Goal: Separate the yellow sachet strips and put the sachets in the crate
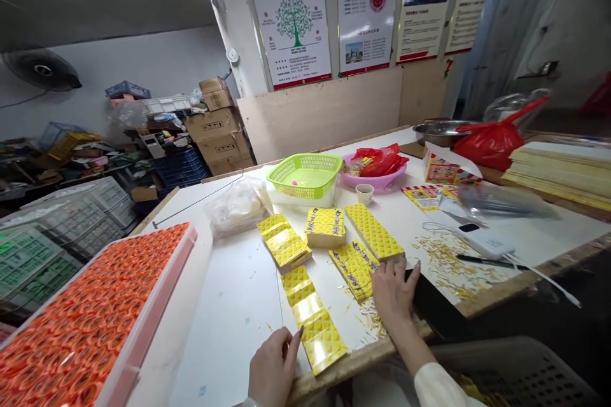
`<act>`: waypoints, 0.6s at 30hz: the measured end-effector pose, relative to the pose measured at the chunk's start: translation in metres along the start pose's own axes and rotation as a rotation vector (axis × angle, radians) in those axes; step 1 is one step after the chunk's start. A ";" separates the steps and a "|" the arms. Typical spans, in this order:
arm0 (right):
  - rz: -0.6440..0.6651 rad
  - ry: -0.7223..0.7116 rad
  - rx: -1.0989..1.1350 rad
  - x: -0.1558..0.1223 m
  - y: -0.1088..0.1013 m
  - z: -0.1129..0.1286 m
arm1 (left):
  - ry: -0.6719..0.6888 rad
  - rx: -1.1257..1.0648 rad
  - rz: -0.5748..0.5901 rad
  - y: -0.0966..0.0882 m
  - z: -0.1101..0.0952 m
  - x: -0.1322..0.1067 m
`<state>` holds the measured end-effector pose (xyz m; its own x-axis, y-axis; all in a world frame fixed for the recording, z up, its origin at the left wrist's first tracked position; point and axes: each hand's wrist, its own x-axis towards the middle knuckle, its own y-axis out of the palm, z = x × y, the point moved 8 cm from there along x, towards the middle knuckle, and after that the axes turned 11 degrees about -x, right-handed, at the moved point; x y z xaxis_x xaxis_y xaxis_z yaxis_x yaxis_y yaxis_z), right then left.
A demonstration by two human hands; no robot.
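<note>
My left hand (274, 365) rests on the white table (238, 311) near its front edge, fingertips touching the left side of a fanned row of yellow foil packets (312, 318). My right hand (394, 292) lies flat on the table, fingers spread, touching the lower end of a stack of yellow packets with purple print (356, 267). Behind these lie more yellow stacks: one at the left (284, 241), one in the middle (325, 227) and a long dotted one (375, 232). Neither hand grips anything.
A tray of orange-red pieces (90, 324) fills the left. Behind the stacks stand a green basket (305, 175), a pink bowl with red bags (377, 168), a small cup (365, 193) and a clear bag (238, 206). Yellow scraps, a white device (487, 243) and a pen lie right.
</note>
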<state>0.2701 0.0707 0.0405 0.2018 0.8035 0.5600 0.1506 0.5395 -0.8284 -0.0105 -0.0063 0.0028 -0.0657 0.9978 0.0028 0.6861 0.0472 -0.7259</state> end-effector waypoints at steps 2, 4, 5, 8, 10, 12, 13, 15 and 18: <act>-0.005 0.014 0.196 0.001 -0.005 -0.003 | 0.034 -0.108 -0.001 -0.002 -0.002 -0.003; -0.004 0.067 0.464 0.002 -0.008 -0.009 | 0.067 -0.259 -0.003 -0.002 -0.007 -0.003; -0.001 0.102 0.572 0.003 -0.009 -0.013 | 0.077 -0.348 -0.006 -0.001 -0.011 -0.002; 0.013 0.191 0.694 -0.001 -0.014 -0.016 | 0.061 -0.666 -0.051 0.000 -0.023 0.005; 0.074 0.282 0.869 -0.010 -0.018 -0.012 | 0.036 -0.929 -0.089 0.002 -0.034 0.013; 0.204 0.378 1.136 -0.025 -0.018 0.000 | 0.020 -1.199 -0.082 0.006 -0.048 0.022; 0.293 0.403 1.266 -0.033 -0.018 0.010 | 0.009 -1.325 -0.059 0.009 -0.056 0.027; 0.450 0.374 1.410 -0.047 -0.022 0.029 | -0.030 -1.547 0.009 0.014 -0.071 0.033; 0.453 0.294 1.405 -0.051 -0.036 0.035 | -0.064 -1.768 0.083 0.012 -0.088 0.032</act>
<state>0.2206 0.0192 0.0418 0.1829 0.9778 0.1023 -0.9656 0.1983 -0.1685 0.0597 0.0306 0.0546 0.0107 0.9988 -0.0475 0.5747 0.0327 0.8177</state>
